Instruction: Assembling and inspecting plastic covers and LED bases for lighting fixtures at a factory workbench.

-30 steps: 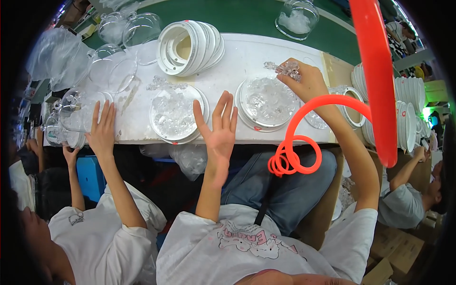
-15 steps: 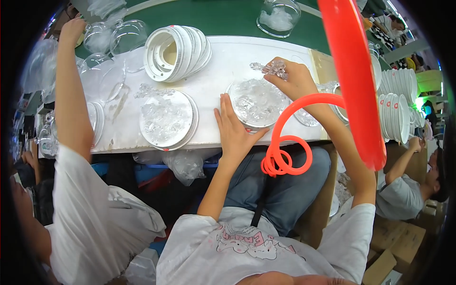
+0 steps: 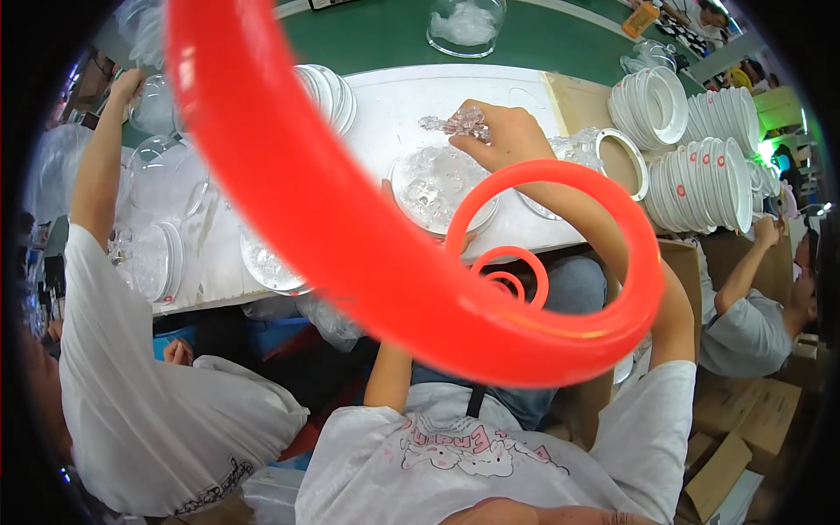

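Observation:
My right hand point(image 3: 507, 140) pinches a cluster of clear plastic crystal-like pieces point(image 3: 468, 125) just above and beyond a white round base point(image 3: 420, 229). On that base lies a heap of similar clear pieces point(image 3: 437, 185). Most of my left hand point(image 3: 387, 190) is hidden behind a big red coiled cord point(image 3: 350, 219) hanging close to the camera. Its fingertips and thumb show spread apart against the left and near rim of the base. Further left, another white round base point(image 3: 276, 276) with clear pieces is partly covered by the coil.
White rings point(image 3: 652, 105) and round bases point(image 3: 700, 184) stand stacked at the right end of the white table point(image 3: 394, 92). Clear domes point(image 3: 166, 175) are at the left, near a co-worker's arm point(image 3: 96, 175). Another dome point(image 3: 466, 26) stands on the green surface. Cardboard boxes point(image 3: 744, 420) lie lower right.
The red coil has swung left across the view and now covers most of my left hand. My view has shifted slightly right. My right hand still holds the clear pieces.

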`<action>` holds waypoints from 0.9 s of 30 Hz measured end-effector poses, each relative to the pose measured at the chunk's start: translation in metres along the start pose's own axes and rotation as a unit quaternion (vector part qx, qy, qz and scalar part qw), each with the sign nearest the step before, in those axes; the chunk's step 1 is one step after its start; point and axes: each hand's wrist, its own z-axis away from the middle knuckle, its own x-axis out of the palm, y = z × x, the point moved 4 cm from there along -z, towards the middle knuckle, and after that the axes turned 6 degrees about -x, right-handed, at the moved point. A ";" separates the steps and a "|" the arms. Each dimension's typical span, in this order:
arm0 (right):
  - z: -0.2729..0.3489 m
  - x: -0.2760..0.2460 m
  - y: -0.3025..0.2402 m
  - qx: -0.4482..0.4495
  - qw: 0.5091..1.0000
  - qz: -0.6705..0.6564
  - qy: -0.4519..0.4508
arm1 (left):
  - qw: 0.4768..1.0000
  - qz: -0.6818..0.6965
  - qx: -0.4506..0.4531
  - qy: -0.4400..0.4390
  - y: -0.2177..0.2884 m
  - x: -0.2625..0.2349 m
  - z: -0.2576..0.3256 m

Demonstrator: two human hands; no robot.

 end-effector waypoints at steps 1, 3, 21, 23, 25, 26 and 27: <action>-0.004 0.011 -0.006 -0.006 1.000 -0.016 -0.002 | 1.000 -0.022 0.012 0.014 -0.014 -0.008 -0.004; -0.005 0.014 -0.010 -0.033 0.999 -0.030 -0.012 | 0.997 -0.049 0.048 0.017 -0.034 -0.012 -0.011; 0.002 0.009 0.004 0.023 0.999 0.020 0.028 | 0.940 -0.206 0.249 0.106 -0.039 0.012 -0.014; 0.004 0.006 0.007 0.050 0.999 -0.012 0.011 | 0.952 -0.178 0.231 0.095 -0.038 0.015 -0.013; 0.010 0.005 0.010 0.071 0.996 -0.047 -0.008 | 0.959 -0.190 0.198 0.075 -0.041 0.014 -0.017; 0.016 0.000 0.011 0.052 0.994 -0.083 0.037 | 0.958 -0.193 0.200 0.074 -0.043 0.014 -0.018; 0.021 -0.005 0.013 0.030 0.989 -0.119 0.082 | 0.956 -0.189 0.213 0.074 -0.044 0.015 -0.019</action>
